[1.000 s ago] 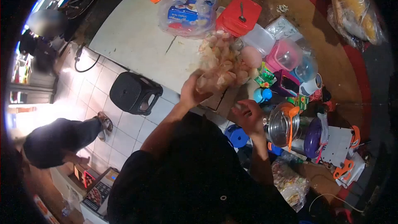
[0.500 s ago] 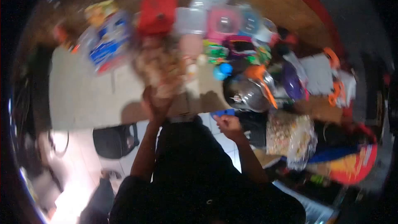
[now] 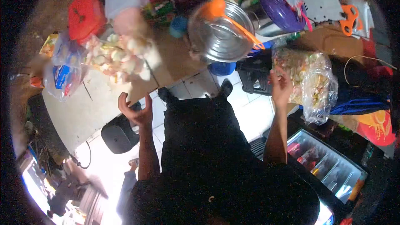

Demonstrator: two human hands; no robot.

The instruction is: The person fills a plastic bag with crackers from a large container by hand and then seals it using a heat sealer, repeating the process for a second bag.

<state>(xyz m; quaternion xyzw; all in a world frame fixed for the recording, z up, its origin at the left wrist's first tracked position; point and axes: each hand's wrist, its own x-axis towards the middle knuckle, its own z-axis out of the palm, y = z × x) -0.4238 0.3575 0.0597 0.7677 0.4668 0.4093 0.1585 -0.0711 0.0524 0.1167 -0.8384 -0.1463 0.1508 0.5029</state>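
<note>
- Left hand: empty, fingers spread in a loose curve at the near edge of the worktop.
- Right hand: half-curled by a filled clear bag; cannot tell whether it grips.
- Pale heap: left, on the worktop.

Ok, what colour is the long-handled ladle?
Orange; the ladle shows best in the head view.
</note>
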